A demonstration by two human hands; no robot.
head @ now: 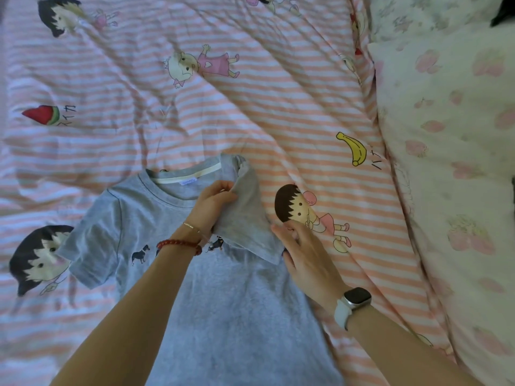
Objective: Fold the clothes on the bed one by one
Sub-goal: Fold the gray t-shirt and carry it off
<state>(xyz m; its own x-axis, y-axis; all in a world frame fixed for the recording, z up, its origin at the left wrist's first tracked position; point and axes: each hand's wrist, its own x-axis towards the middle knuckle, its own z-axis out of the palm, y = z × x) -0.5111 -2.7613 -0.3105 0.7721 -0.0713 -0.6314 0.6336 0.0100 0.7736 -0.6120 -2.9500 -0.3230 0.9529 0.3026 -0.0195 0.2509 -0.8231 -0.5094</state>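
Now, T-shirt: grey T-shirt (211,302) flat on the striped sheet (250,93), front up.
Left hand: left hand (211,203) pinches the folded-in sleeve (245,218).
Right hand: right hand (306,254), fingers straight, presses the fold's edge.
Feel: looks light, soft, floppy.
Hold: best at shoulder seam and hem.

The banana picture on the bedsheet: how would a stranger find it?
Start at the pink-striped sheet, then the grey T-shirt lying on it. Go up and right, past the right hand, toward the floral quilt. The banana is the only yellow print, with dark lettering beside it.
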